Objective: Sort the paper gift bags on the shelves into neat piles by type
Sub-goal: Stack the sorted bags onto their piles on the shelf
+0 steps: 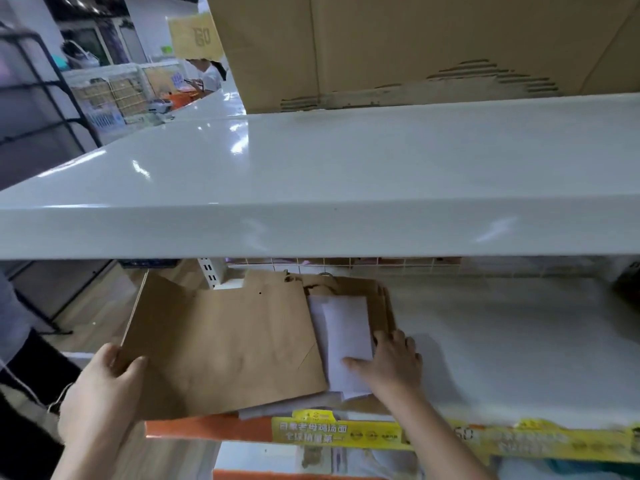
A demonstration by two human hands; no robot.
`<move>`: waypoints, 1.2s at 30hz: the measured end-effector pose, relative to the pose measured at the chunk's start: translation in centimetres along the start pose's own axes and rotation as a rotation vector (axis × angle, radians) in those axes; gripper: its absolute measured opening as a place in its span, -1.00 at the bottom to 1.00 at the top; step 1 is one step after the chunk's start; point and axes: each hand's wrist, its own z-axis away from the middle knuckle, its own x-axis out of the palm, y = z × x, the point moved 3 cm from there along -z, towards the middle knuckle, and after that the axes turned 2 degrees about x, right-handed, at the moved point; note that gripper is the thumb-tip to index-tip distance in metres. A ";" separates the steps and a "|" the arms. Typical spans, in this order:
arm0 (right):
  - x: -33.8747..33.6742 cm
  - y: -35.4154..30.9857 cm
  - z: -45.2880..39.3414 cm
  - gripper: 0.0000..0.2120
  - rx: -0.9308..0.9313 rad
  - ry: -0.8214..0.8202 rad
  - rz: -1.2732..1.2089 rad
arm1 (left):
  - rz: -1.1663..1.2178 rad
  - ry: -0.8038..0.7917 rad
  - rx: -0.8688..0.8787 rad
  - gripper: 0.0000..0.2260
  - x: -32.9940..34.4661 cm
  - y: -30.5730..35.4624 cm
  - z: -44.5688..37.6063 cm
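A large flat brown paper bag [221,344] lies at the left end of the lower white shelf [502,341] and juts out past its left end. My left hand [104,382] grips the bag's near left corner, thumb on top. White paper bags [346,334] lie to the right of it, on a pile of more brown bags [377,299]. My right hand [391,362] rests on the white bags with its fingers spread flat.
A wide glossy white shelf [311,188] juts out above and hides the back of the lower shelf. A big cardboard box [415,43] stands on it. A yellow and orange price strip [381,434] runs along the lower shelf's front edge. A person stands far off at the back left.
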 end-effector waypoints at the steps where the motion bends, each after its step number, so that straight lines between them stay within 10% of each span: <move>1: 0.2 -0.4 -0.2 -0.28 -0.001 -0.027 -0.046 | -0.020 -0.011 0.009 -0.88 0.0 0.1 0.2; 16: 0.3 -2.0 -0.6 -0.57 -0.026 -0.019 -0.377 | -0.063 -0.116 0.012 -0.75 2.5 0.1 0.1; 27: -4.7 5.6 -0.1 -0.65 0.042 0.208 -0.614 | 0.874 -0.283 -0.065 -0.68 4.6 1.5 -0.9; 36: -7.0 14.3 4.1 -0.66 0.213 0.468 -0.978 | 1.000 -0.424 -0.097 -0.58 9.0 5.1 0.0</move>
